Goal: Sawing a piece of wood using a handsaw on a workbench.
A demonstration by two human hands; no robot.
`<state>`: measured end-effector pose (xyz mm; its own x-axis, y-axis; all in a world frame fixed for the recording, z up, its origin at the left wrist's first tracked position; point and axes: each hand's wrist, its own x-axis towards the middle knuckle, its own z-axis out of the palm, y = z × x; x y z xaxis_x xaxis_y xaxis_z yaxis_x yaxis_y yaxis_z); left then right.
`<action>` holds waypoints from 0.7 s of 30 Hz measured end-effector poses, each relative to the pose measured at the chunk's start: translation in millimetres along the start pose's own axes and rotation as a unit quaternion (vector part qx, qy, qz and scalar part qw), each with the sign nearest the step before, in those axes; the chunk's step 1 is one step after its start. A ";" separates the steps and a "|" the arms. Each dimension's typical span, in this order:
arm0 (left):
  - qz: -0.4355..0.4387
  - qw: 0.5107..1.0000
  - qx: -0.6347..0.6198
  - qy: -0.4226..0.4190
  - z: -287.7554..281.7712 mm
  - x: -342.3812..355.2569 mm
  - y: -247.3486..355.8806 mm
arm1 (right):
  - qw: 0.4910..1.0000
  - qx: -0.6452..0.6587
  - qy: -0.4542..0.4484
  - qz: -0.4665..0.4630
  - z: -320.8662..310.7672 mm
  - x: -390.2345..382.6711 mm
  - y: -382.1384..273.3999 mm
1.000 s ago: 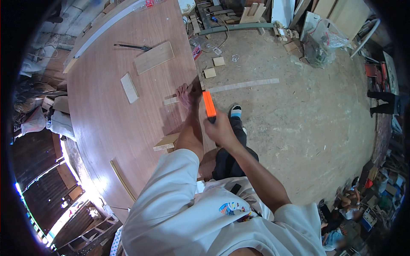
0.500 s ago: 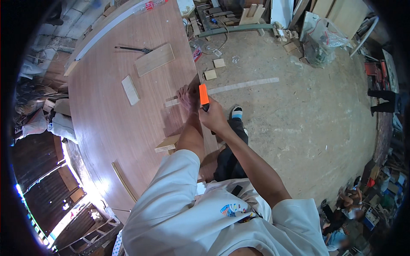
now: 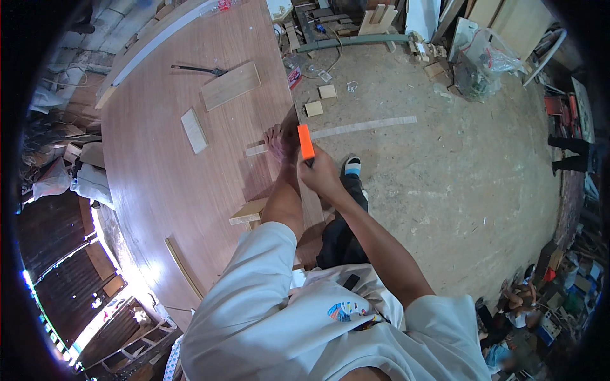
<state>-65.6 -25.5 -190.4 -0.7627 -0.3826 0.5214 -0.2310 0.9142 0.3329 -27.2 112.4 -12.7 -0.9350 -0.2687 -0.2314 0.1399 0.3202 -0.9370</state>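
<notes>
My left hand (image 3: 281, 145) presses down at the table edge with fingers bent over a long pale wooden strip (image 3: 375, 123), which sticks out past the edge above the floor. Just right of it, my right hand (image 3: 318, 170) is closed on an orange-and-black tool (image 3: 305, 141) whose working end is hard to make out. The wood-grain table (image 3: 159, 159) also carries a rectangular board (image 3: 230, 86), a smaller pale piece (image 3: 194, 130), a dark slender tool (image 3: 194, 68) and a wooden block (image 3: 248, 211) beside my left forearm.
Two small blocks (image 3: 314, 108) lie on the concrete floor (image 3: 445, 190). Scrap wood (image 3: 378, 19) and a plastic bag (image 3: 483, 70) line the back. Someone's dark-trousered legs (image 3: 569, 155) are at the right; other people (image 3: 515, 305) are at the lower right.
My right hand and the orange tool moved forward and slightly left, closer to my left hand, then shifted only slightly in the last half second. My left hand stayed in place.
</notes>
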 end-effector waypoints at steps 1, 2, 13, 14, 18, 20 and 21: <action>0.008 1.000 0.001 -0.009 -1.9 1.2 -13.6 | 0.999 0.014 0.020 -0.043 13.3 15.6 -1.9; 0.017 1.000 0.001 -0.018 -3.7 4.2 -26.4 | 0.998 0.022 0.015 -0.051 19.6 19.5 -2.6; -0.039 0.998 0.007 -0.054 -12.9 -3.5 -4.4 | 0.992 0.120 -0.030 0.040 -40.1 -97.6 -76.5; -0.027 0.999 -0.005 -0.038 -12.0 -3.2 -8.5 | 0.995 0.097 -0.019 0.012 -32.2 -87.2 -67.2; -0.008 0.999 -0.016 -0.026 -4.6 -4.1 1.5 | 0.998 0.019 0.007 0.056 -2.6 -9.8 -12.2; 0.003 1.000 -0.011 -0.023 -1.9 0.9 -2.0 | 0.999 0.001 0.038 -0.011 8.9 9.4 -5.3; 0.006 1.000 0.002 -0.027 -3.8 -2.5 -13.3 | 0.999 0.006 0.033 -0.010 16.0 4.1 -5.4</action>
<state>-58.3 -37.3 -193.1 -0.7965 -0.3648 0.4823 -0.2243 0.9189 0.3246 -26.6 95.0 -12.8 -0.9573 -0.2139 -0.1943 0.1235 0.3049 -0.9443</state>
